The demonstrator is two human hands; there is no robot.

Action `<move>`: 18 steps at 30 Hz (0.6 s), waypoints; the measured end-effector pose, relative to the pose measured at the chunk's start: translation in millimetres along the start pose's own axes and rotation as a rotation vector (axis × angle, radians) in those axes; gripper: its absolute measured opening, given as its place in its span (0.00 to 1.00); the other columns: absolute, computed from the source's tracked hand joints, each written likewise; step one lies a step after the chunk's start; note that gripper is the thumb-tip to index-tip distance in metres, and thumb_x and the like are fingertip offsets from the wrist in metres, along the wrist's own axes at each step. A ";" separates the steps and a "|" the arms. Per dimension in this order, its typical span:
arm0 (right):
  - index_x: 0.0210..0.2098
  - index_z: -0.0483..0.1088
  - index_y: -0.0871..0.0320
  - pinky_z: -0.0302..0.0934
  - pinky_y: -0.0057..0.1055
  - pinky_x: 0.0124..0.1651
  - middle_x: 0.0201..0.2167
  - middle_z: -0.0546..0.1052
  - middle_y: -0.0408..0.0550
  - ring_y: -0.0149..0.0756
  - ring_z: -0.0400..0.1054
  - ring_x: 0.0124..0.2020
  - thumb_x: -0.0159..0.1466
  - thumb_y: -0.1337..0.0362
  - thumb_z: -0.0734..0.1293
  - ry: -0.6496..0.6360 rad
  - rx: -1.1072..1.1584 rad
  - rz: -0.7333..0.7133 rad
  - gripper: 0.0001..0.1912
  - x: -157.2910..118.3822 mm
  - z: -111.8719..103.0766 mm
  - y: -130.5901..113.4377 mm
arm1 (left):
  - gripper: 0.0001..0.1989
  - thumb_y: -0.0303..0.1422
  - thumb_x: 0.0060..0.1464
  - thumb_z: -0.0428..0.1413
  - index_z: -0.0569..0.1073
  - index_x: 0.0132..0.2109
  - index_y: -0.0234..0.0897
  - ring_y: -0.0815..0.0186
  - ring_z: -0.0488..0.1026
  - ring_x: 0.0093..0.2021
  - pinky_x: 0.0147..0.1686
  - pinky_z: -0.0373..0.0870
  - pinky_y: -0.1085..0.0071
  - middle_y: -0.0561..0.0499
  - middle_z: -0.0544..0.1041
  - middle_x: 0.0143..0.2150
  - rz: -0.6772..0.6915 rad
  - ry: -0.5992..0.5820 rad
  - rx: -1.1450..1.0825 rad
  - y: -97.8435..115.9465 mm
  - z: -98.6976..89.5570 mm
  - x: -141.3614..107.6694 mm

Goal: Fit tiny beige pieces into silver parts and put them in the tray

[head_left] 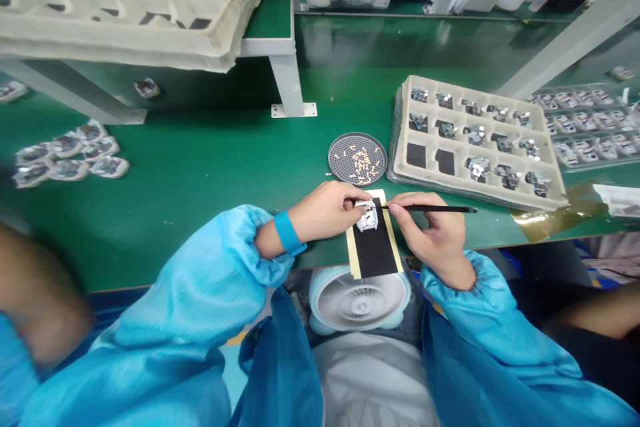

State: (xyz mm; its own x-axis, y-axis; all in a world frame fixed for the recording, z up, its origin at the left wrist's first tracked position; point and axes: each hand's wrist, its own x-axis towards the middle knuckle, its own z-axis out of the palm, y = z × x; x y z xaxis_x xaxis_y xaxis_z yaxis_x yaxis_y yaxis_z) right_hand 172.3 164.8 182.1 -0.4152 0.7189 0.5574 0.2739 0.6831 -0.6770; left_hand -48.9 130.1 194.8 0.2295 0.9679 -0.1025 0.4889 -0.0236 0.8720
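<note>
Between my hands is a small white plastic part (368, 216), lying on a black pad with a pale yellow border (377, 253) at the bench edge. My left hand (327, 212) is closed on the part's left side, thumb and fingers pinching it. In my right hand (433, 233) is a slim black tweezers-like stick (445, 209), held almost level. Its tip reaches the right side of the white part; the exact contact is too small to make out. Just beyond my left hand sits a round perforated dish (336, 163) with many small pale pieces (364, 161).
A compartment tray (483, 193) of metallic assemblies stands at right, clear trays (595, 123) of parts behind it. White units (70, 163) cluster at left. A shelf leg (287, 83) and molded tray (215, 57) rise at back left. A fan (360, 303) is below the edge.
</note>
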 end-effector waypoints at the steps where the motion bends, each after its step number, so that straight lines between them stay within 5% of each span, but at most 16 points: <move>1: 0.42 0.75 0.53 0.74 0.39 0.45 0.38 0.82 0.48 0.41 0.78 0.40 0.63 0.71 0.72 -0.002 -0.004 -0.009 0.09 0.0 0.3 0.2 | 0.18 0.29 0.56 0.55 0.82 0.51 0.36 0.72 0.63 0.23 0.23 0.57 0.74 0.53 0.76 0.27 0.000 -0.001 0.000 0.3 0.0 -0.2; 7: 0.46 0.74 0.53 0.73 0.40 0.47 0.40 0.81 0.49 0.40 0.77 0.43 0.63 0.75 0.71 -0.087 0.009 -0.098 0.14 1.3 -0.9 -3.3 | 0.16 0.30 0.58 0.55 0.83 0.49 0.35 0.72 0.63 0.23 0.23 0.57 0.75 0.53 0.76 0.27 0.022 -0.020 0.010 2.4 -3.2 -0.3; 11: 0.47 0.74 0.53 0.73 0.42 0.49 0.42 0.81 0.49 0.41 0.77 0.44 0.62 0.77 0.71 -0.139 0.035 -0.130 0.17 -0.4 -4.8 -5.7 | 0.16 0.29 0.59 0.53 0.83 0.49 0.35 0.68 0.73 0.32 0.34 0.68 0.74 0.49 0.83 0.37 0.050 -0.053 -0.037 1.8 -6.8 1.6; 18: 0.46 0.75 0.54 0.73 0.42 0.49 0.43 0.81 0.50 0.42 0.77 0.45 0.62 0.76 0.71 -0.090 0.149 -0.045 0.16 -5.2 -5.2 0.5 | 0.22 0.23 0.55 0.49 0.81 0.52 0.33 0.66 0.78 0.38 0.40 0.73 0.72 0.47 0.84 0.44 -0.006 -0.100 -0.179 2.5 -11.2 2.6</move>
State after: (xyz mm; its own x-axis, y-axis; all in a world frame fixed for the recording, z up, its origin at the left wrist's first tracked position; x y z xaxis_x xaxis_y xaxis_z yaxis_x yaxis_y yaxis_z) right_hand 179.2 162.1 181.3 -0.5023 0.6687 0.5482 0.1243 0.6833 -0.7195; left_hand -56.5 135.4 202.1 0.3136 0.9381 -0.1469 0.3347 0.0355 0.9416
